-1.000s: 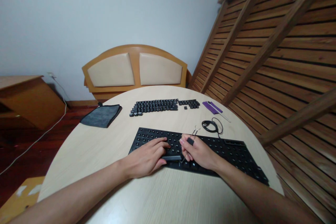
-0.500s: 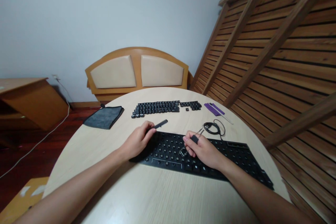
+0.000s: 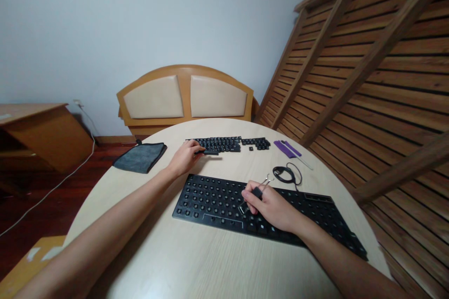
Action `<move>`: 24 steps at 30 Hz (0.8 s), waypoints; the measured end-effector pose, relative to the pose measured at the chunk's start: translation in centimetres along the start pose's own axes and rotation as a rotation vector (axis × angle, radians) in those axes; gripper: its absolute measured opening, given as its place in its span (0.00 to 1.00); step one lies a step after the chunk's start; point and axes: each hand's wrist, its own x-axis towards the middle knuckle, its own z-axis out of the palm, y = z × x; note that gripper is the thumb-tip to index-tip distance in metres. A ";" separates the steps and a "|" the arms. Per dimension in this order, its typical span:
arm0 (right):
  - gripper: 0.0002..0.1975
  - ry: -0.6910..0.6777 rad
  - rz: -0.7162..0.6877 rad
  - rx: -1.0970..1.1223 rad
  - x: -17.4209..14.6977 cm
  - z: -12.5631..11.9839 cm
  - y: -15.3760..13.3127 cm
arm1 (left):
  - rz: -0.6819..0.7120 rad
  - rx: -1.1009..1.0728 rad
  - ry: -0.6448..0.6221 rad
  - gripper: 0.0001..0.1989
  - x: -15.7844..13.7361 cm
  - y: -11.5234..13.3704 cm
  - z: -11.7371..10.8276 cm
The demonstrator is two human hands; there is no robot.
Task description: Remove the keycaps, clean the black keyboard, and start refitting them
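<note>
The left hand [image 3: 185,153] pinches the spacebar [image 3: 211,153] beside the laid-out keycaps [image 3: 219,143]. The right hand [image 3: 264,202] grips the puller [image 3: 257,192] over the keyboard [image 3: 218,217], which lies on the table [image 3: 175,257] and holds exposed switches [image 3: 209,208].

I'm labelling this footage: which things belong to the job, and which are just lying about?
Job, it seems:
keyboard base, coiled cable at its edge
rows of keycaps
long black keycap, in the left hand
wire tool, in the right hand

Lying about, apparently:
grey cloth
purple item
thin pale rod
</note>
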 end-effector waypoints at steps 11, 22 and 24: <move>0.21 -0.002 0.026 -0.011 -0.1 0.1 -0.2 | 0.001 0.133 -0.034 0.09 0.8 -1.4 2.4; 0.20 -0.007 0.036 0.003 0.0 0.1 0.0 | -0.021 0.085 -0.021 0.13 0.0 -1.7 1.5; 0.20 -0.006 0.032 0.004 0.0 0.1 0.0 | -0.013 0.061 -0.022 0.15 -0.4 -2.0 0.9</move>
